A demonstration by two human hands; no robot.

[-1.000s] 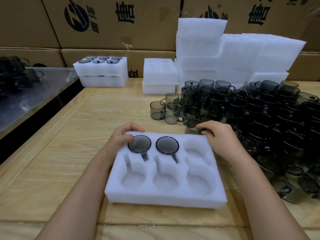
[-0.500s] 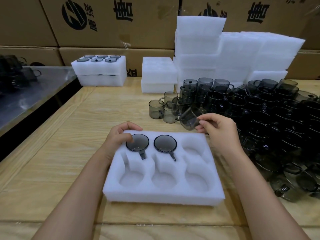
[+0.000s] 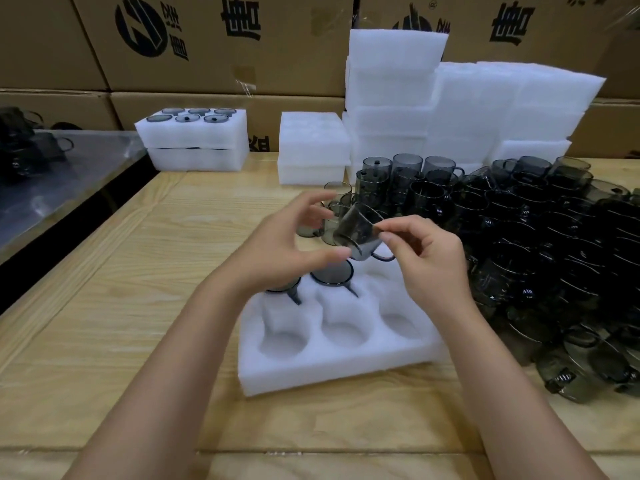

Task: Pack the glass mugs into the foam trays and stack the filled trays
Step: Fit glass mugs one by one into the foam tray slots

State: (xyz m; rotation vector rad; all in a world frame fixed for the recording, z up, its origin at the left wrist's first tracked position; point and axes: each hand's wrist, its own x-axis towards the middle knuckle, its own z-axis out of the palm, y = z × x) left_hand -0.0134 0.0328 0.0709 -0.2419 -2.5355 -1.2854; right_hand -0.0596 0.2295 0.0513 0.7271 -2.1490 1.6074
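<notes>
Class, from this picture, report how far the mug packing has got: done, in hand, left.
Done: stacked trays at the back left, the top one full; two mugs seated in the front tray. In hand: the right hand pinches a third mug above the tray, the left hand open beside it. Left: the tray's empty pockets, the loose mugs at the right, then stacking.

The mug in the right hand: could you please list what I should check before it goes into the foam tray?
1. Grip: right hand pinches the held mug: ok.
2. Attitude: held mug tilted, not level: not ok.
3. Free pocket: back right pocket empty: ok.
4. Foam tray flat on the table: ok.
5. Left hand touching the mug: cannot tell.
6. Glass undamaged: cannot tell.
</notes>
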